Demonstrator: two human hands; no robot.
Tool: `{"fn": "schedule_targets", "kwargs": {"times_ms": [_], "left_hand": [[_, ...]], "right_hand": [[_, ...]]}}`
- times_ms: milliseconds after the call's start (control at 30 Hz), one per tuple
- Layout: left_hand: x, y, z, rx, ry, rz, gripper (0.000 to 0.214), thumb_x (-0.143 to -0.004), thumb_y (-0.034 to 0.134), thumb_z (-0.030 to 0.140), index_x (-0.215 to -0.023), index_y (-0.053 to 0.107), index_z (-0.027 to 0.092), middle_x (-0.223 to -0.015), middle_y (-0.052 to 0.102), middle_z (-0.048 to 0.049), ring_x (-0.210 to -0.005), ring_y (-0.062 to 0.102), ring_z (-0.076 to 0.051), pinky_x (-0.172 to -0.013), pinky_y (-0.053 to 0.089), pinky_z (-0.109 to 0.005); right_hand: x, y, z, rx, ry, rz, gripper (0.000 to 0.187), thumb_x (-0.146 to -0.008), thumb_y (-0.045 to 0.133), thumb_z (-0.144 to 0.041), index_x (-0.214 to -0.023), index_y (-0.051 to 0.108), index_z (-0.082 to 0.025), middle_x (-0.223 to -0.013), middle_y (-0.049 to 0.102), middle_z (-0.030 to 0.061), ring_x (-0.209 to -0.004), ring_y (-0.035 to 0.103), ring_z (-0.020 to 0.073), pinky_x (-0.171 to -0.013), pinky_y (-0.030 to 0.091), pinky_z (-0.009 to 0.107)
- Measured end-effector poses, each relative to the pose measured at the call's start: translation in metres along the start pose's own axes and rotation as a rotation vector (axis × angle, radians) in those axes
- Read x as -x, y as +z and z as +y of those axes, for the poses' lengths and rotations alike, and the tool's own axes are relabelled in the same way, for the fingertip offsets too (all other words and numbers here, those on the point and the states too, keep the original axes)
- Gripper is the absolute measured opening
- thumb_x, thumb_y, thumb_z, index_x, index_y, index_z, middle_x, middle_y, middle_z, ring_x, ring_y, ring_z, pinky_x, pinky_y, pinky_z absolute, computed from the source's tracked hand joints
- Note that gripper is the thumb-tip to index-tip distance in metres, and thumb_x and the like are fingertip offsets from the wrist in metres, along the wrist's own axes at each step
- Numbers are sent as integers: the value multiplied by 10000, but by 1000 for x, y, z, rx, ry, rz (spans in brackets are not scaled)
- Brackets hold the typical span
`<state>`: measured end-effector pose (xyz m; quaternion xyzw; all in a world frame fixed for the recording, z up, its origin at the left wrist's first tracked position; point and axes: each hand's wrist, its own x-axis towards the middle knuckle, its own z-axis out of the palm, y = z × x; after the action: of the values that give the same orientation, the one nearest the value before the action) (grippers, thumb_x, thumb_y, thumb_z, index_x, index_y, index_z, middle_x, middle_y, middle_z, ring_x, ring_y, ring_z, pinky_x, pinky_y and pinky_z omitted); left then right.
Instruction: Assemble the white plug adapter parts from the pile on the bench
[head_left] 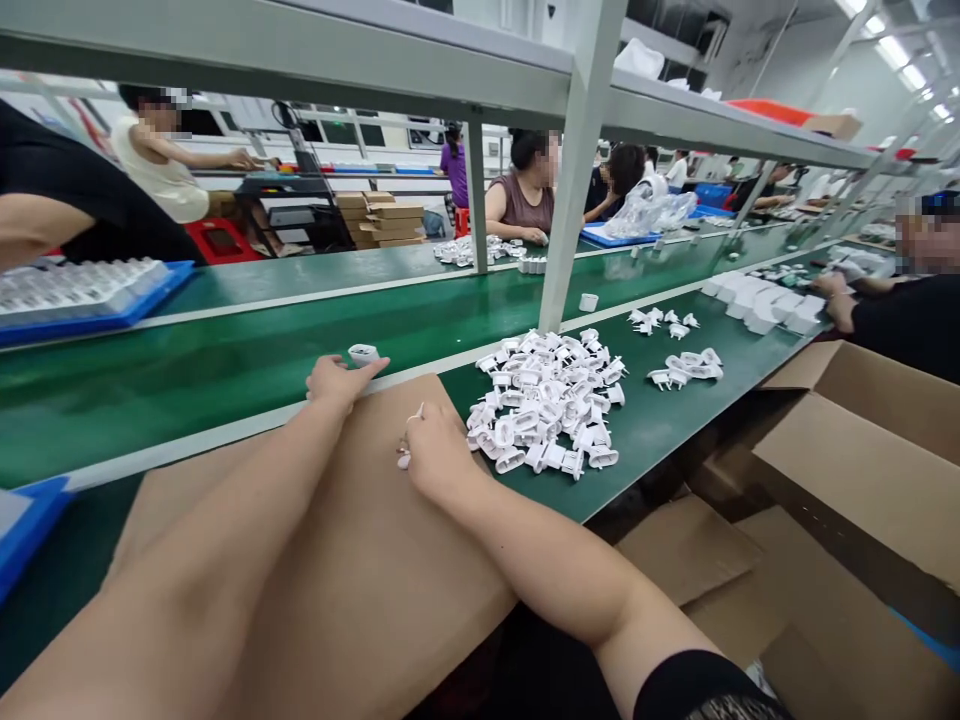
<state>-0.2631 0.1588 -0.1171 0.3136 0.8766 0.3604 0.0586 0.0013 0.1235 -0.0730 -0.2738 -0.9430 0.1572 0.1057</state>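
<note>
My left hand reaches over the near edge of the green conveyor belt. Its thumb and fingers are around a small white oval plastic housing. My right hand is closed above the cardboard sheet, just left of a heap of white plug parts. From its fingers sticks out a small white plug part, mostly hidden by the hand. Many parts in the heap show pins and hollow oval bodies.
A shelf post rises behind the heap. Another white housing lies on the green belt. Smaller groups of plug parts sit further right. Open cardboard boxes stand below the bench at right. Co-workers sit across the belt and at right.
</note>
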Motion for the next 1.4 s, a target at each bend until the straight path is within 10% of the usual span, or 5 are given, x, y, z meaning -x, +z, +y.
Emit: {"fn": "schedule_targets", "kwargs": {"times_ms": [400, 533, 767, 1033, 1400], "left_hand": [[-7, -13, 14, -35, -211, 104, 619, -649, 832, 475, -1138, 647, 143, -1391, 585, -334, -1384, 419, -565, -1061, 309, -704], [8, -26, 12, 51, -162, 106, 468, -788, 695, 392, -1191, 670, 155, -1330, 650, -272, -1329, 505, -513, -1060, 326, -679], [90, -55, -6, 286, 135, -156, 588, -803, 679, 437, -1344, 677, 208, -1254, 747, -73, -1131, 676, -280, -1042, 485, -382], [203, -77, -23, 510, 164, -464, 585, -792, 759, 594, -1265, 715, 252, -1235, 759, -78, -1131, 701, -317, -998, 540, -447], [212, -73, -34, 510, 273, -376, 451, -817, 759, 557, -1138, 725, 242, -1153, 755, -79, -1076, 704, -304, -979, 558, -457]], "right_hand": [[-6, 10, 0, -98, -11, 51, 200, -972, 514, -157, -1111, 656, -176, -1188, 661, 110, -1002, 672, 237, -841, 544, 350], [-21, 14, 7, -746, 158, 253, 179, -949, 577, -177, -1111, 652, -197, -1142, 728, 80, -1033, 709, 205, -884, 582, 335], [-31, 7, 6, -1775, 314, 123, 273, -699, 837, -145, -915, 670, -161, -940, 771, 63, -887, 760, 189, -863, 626, 315], [-17, -3, 3, -1598, 339, 11, 189, -793, 753, -219, -971, 693, -195, -1063, 770, 40, -917, 753, 137, -709, 546, 204], [-2, 0, -3, -884, -70, 132, 305, -839, 728, -386, -1114, 742, -253, -1016, 747, 39, -882, 648, 184, -850, 577, 359]]}}
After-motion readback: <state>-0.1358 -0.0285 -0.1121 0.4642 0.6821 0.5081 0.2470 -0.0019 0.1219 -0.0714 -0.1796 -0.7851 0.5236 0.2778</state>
